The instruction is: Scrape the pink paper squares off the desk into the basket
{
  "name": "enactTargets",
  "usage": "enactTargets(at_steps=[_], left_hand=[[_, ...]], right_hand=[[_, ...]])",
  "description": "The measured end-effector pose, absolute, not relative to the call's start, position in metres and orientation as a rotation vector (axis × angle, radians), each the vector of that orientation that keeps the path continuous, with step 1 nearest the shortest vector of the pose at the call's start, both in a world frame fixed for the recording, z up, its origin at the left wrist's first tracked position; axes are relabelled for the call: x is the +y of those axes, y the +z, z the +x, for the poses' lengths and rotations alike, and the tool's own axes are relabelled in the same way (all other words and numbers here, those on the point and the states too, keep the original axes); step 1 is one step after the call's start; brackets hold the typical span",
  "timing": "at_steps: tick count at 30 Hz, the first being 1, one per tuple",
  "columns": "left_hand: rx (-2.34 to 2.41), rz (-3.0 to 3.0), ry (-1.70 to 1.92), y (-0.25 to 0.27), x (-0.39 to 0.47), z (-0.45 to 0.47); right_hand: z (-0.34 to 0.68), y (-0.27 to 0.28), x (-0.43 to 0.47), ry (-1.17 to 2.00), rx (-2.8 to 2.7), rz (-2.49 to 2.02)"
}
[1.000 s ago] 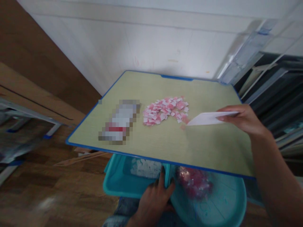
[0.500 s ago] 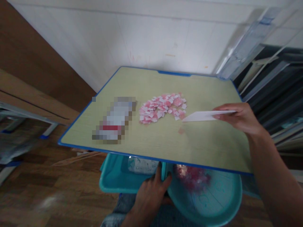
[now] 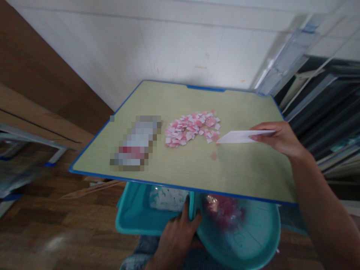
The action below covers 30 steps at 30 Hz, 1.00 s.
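My right hand (image 3: 277, 138) is closed on a thin white card (image 3: 233, 136), with a slanted tip pointing left, held just over the tabletop. Near that tip lies a pile of small pink and white square pieces (image 3: 187, 129). One pink square (image 3: 214, 156) sits apart, in front of the pile. Below the table's front edge, my left hand (image 3: 177, 230) grips the rims where a teal rectangular basin (image 3: 135, 225) and a teal round basin (image 3: 274, 240) meet. Some of its fingers are hidden behind the rims.
The pale yellow table (image 3: 168, 172) has a blue edge and stands against a white wall (image 3: 180, 48). A blurred-out flat object (image 3: 136, 140) lies on its left side. Clear plastic with red content (image 3: 225, 210) is in the round basin. Dark panels (image 3: 323, 101) lean at right.
The view has shifted slightly, and the basins appear a little further left. My right hand and the card show a small leftward shift. Both grips look the same.
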<state>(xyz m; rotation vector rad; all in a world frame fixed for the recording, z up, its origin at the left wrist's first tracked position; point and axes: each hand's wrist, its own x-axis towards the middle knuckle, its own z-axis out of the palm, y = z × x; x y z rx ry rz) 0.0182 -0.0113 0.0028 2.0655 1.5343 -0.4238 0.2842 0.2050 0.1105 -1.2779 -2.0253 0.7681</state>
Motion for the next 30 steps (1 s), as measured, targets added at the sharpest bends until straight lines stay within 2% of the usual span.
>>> enactTargets(at_steps=[3,9,14,19,24,30], left_hand=[[1.525,2.083,-0.442,-0.003,-0.022,0.015],[1.485,2.164,-0.373,-0.009,-0.029,0.012],[1.466,2.190,-0.387,-0.006,-0.031,0.012],[1.464,2.227,-0.382,-0.008,-0.031,0.012],[1.476,2.274,-0.322,-0.015,-0.033,0.011],[1.491,2.321,-0.284,-0.020,-0.037,0.010]], right_hand=[[0.284,0.112,0.202,0.872,-2.042,-1.268],[0.286,0.108,0.205,0.706,-1.935,-1.279],[0.287,0.106,0.206,0.864,-2.004,-1.270],[0.283,0.103,0.207,0.667,-1.934,-1.247],[0.291,0.106,0.207,0.898,-2.044,-1.251],[0.284,0.104,0.209,0.820,-1.940,-1.285]])
